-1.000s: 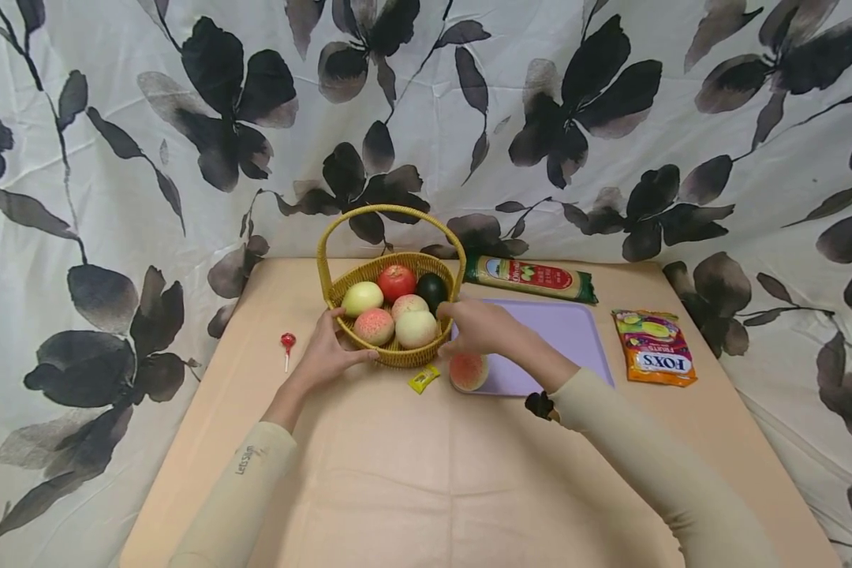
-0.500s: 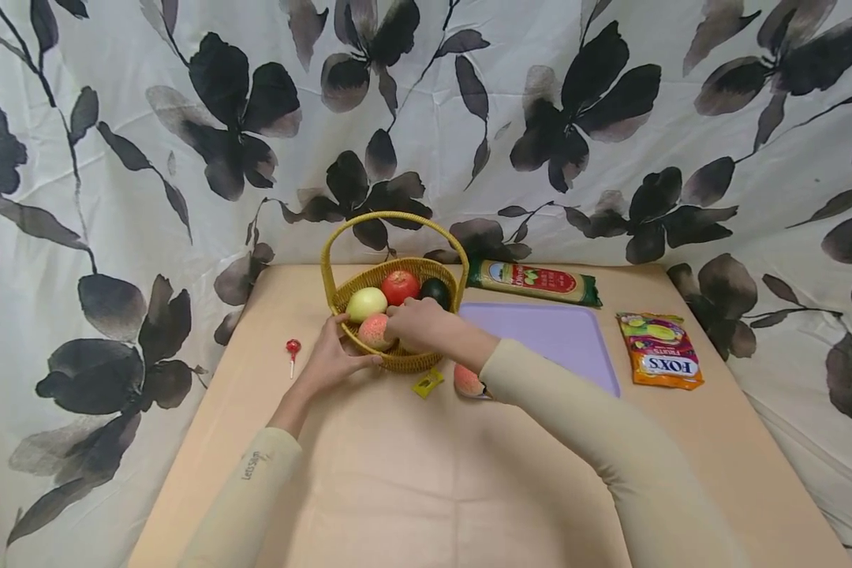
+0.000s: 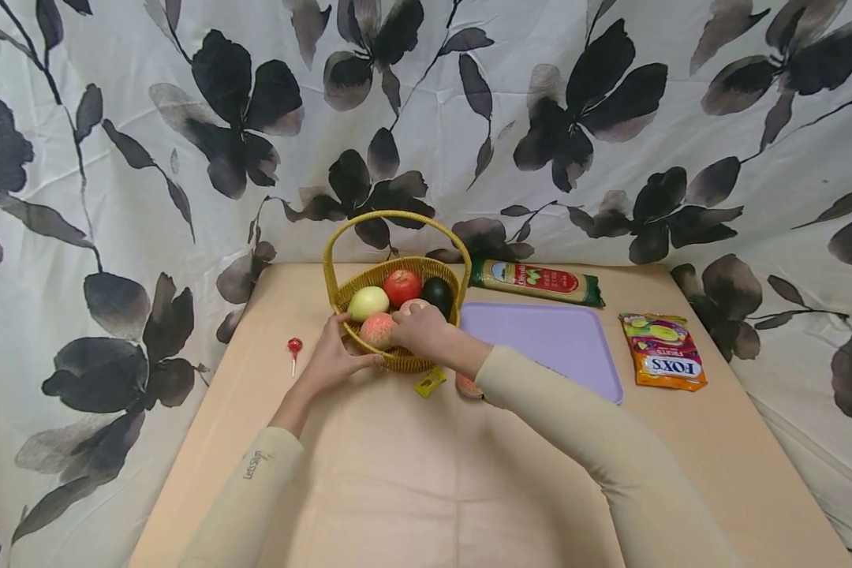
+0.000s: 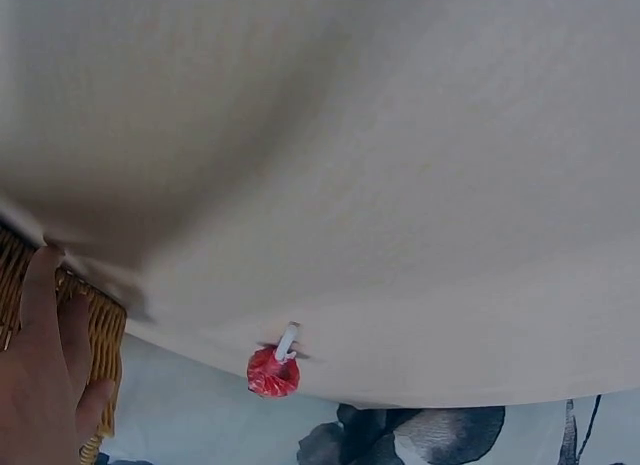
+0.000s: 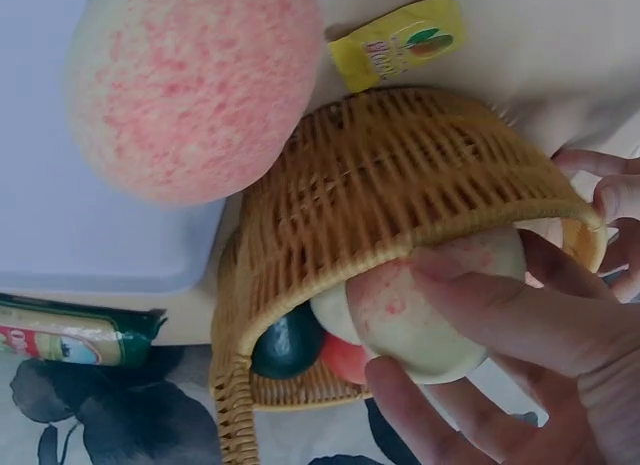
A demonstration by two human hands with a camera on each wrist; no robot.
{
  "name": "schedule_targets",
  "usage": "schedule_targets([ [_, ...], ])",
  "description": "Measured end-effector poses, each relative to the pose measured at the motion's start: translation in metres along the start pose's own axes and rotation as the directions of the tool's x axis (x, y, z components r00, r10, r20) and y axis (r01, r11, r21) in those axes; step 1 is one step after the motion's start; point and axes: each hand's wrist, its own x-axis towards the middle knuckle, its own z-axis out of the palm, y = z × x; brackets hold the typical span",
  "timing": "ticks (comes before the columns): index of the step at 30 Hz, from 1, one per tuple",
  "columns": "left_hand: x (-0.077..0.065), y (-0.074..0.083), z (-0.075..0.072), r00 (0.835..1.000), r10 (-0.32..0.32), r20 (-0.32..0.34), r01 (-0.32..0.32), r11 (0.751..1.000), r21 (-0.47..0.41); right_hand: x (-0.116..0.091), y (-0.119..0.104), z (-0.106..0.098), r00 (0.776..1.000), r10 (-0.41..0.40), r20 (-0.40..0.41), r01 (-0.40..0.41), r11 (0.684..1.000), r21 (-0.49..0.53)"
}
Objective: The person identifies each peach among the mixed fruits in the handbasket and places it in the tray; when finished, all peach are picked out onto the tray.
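Observation:
A yellow wicker basket (image 3: 396,214) with a tall handle holds a red round fruit (image 3: 401,285), a pale yellow fruit (image 3: 368,303), a dark green avocado (image 3: 437,293) and peaches. My left hand (image 3: 335,359) holds its left front side, fingers over the wicker in the left wrist view. Reaching inside the basket, my right hand (image 3: 429,333) grips a pale peach (image 5: 400,330) between thumb and fingers. A pink peach (image 3: 377,330) lies just left of those fingers. Another peach (image 5: 195,85) sits at the tray's near left corner, mostly hidden by my right arm in the head view.
Right of the basket lies a lilac tray (image 3: 539,335). Behind it is a green-ended pasta packet (image 3: 536,282), and farther right a Fox's candy bag (image 3: 663,352). A red lollipop (image 3: 294,347) lies at left, a yellow wrapped candy (image 3: 430,382) before the basket.
My right hand has moved left from the basket's right rim into the basket and taken hold of the pale peach. My left hand stays on the basket.

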Motion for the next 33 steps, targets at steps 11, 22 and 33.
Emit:
schedule_targets([
  [11, -0.001, 0.002, 0.001, 1.000, -0.004, 0.001, 0.004, 1.000, -0.004, -0.001, 0.019, -0.006, 0.993, 0.119, -0.012, -0.116, 0.979, 0.167],
  [22, -0.003, 0.007, -0.002, 1.000, -0.018, 0.006, 0.018, 1.000, 0.010, -0.009, 0.031, -0.009, 0.996, 0.082, -0.026, -0.065, 0.913, 0.403],
  [33, -0.004, 0.004, 0.000, 1.000, -0.009, 0.008, 0.009, 1.000, 0.000, -0.011, 0.018, -0.007, 0.995, 0.101, -0.026, -0.086, 0.936, 0.341],
])
